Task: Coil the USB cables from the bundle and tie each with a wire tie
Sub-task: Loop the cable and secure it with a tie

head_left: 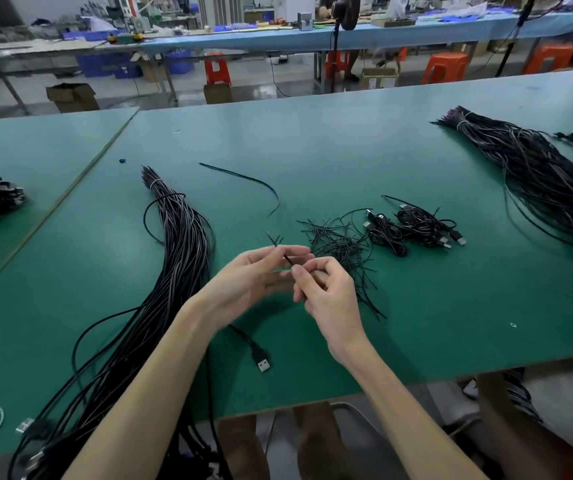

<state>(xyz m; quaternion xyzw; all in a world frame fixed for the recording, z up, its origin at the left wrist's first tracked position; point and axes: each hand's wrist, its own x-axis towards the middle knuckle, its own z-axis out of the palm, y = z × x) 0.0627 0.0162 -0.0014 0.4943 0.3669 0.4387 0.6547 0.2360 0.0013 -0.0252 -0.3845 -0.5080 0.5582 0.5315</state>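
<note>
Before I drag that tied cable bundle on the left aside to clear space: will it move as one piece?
Doubtful. The cable bundle curves across the table and droops over its near edge, so it looks floppy. Only one white tie shows, at the far end; loose strands would likely splay.

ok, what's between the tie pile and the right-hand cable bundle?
Head view: coiled USB cables on the mat, close to the tie pile.
</note>
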